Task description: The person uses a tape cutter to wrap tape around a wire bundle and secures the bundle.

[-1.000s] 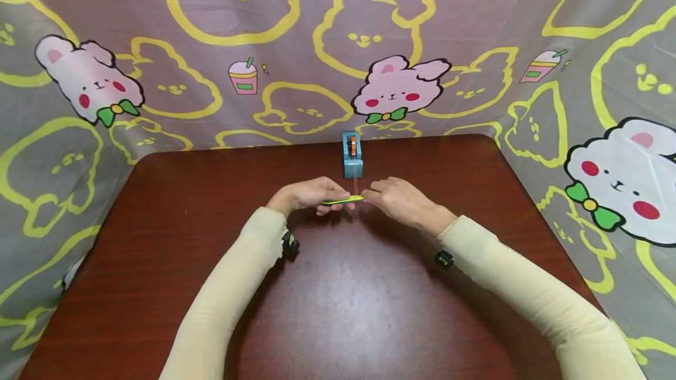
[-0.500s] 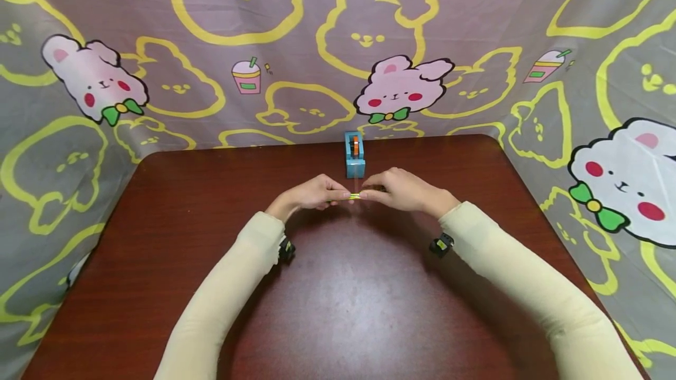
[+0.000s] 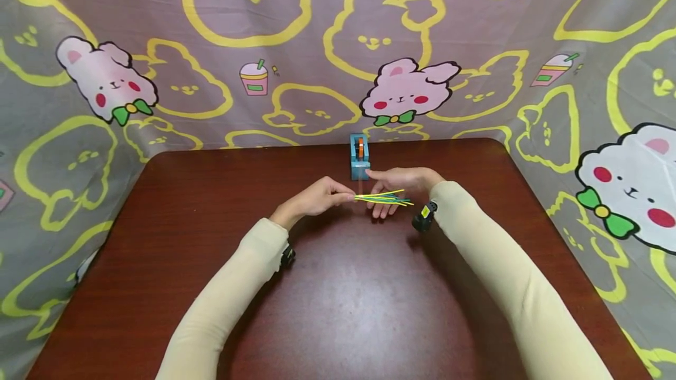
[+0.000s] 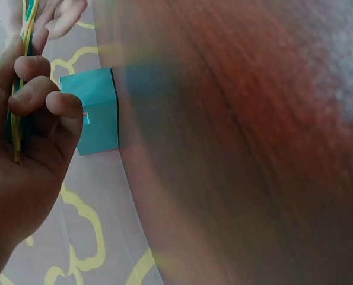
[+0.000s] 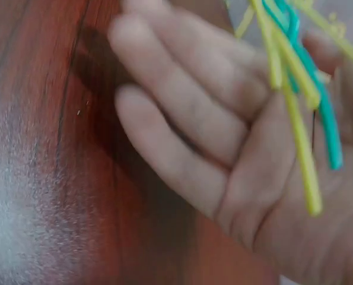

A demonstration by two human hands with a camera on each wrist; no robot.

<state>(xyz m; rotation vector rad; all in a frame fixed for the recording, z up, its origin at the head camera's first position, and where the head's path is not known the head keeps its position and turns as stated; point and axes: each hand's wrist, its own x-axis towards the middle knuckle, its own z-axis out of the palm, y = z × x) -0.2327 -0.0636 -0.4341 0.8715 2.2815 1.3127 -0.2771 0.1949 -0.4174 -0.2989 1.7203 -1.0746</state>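
Note:
In the head view, my left hand (image 3: pixel 319 197) pinches one end of a bundle of thin yellow and green wires (image 3: pixel 382 197), whose loose ends fan out to the right. The left wrist view shows the fingers curled round the wires (image 4: pixel 26 29). My right hand (image 3: pixel 393 183) is held behind and below the fanned ends, its fingers extended and palm turned up in the right wrist view. A clear strip of tape (image 3: pixel 361 187) hangs from the blue tape dispenser (image 3: pixel 360 170) towards the pinched part. The right thumb tip overlaps the dispenser's front corner; contact cannot be told.
The dispenser, with an orange core (image 3: pixel 361 148), stands at the back edge of the brown table (image 3: pixel 338 309). A curtain (image 3: pixel 311 28) printed with rabbits surrounds the table on the back and sides. A small black camera (image 3: pixel 424 216) sits on the right wrist.
Both hands were close together on the bundle half a second ago. The right hand has since let go and opened, and the wires' loose ends now show to the right.

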